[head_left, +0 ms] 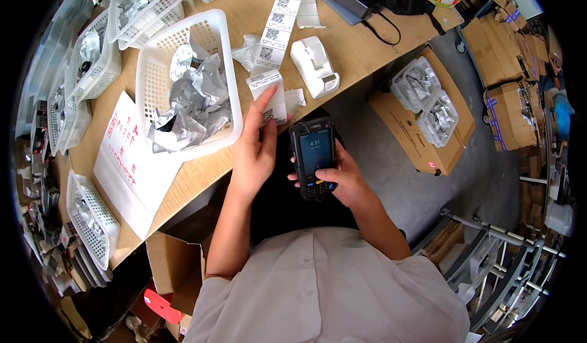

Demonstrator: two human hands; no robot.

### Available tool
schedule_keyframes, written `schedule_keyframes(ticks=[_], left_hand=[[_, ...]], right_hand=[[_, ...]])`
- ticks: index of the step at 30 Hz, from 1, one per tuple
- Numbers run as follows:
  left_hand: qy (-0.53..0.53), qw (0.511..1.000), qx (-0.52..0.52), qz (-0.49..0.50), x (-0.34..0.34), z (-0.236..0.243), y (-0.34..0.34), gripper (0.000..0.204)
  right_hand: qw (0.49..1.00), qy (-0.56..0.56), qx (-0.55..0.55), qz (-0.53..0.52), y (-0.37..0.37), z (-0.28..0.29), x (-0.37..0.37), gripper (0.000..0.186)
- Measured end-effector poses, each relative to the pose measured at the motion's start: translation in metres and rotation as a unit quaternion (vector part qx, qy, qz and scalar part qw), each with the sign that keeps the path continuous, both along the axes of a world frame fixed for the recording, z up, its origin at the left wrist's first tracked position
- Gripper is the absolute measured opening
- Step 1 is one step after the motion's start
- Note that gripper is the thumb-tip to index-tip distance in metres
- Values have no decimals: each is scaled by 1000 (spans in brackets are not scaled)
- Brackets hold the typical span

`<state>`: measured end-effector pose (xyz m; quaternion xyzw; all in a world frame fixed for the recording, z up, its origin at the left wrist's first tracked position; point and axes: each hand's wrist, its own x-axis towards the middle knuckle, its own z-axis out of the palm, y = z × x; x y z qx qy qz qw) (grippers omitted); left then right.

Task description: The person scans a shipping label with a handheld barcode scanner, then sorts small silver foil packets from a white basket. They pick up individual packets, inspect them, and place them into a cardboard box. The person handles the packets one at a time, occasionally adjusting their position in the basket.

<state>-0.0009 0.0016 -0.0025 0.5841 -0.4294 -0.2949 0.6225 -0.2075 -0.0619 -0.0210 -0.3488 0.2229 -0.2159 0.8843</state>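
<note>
Head view: the hands are apart. The right hand [348,175] is closed around a black handheld terminal [319,153], its thumb over the keypad. The left hand [255,153] is open, index finger laid on a label strip [278,34] running away beyond it.

The terminal appears rigid and moderately weighty; the sides beside the keypad offer sound grip. The strip appears light, limp and easily creased; the edges are the place to hold.

Just left of the left hand, a white basket [232,101] contains crumpled silver pouches [199,98]. Beyond the right hand, two white tubs [398,98], also holding silver pouches, sit in a carton [396,123].
</note>
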Motion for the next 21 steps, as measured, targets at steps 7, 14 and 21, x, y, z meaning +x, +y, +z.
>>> schedule_keyframes(ticks=[7,14,21], left_hand=[[-54,998,11,-9,4,-3,1,62],[-2,1000,5,7,-1,1,0,68],[-27,999,-7,16,-2,0,0,72]], right_hand=[[1000,18,6,3,-1,-12,2,70],[999,15,-1,39,-4,-11,-4,80],[995,-53,28,84,-10,-2,-15,84]])
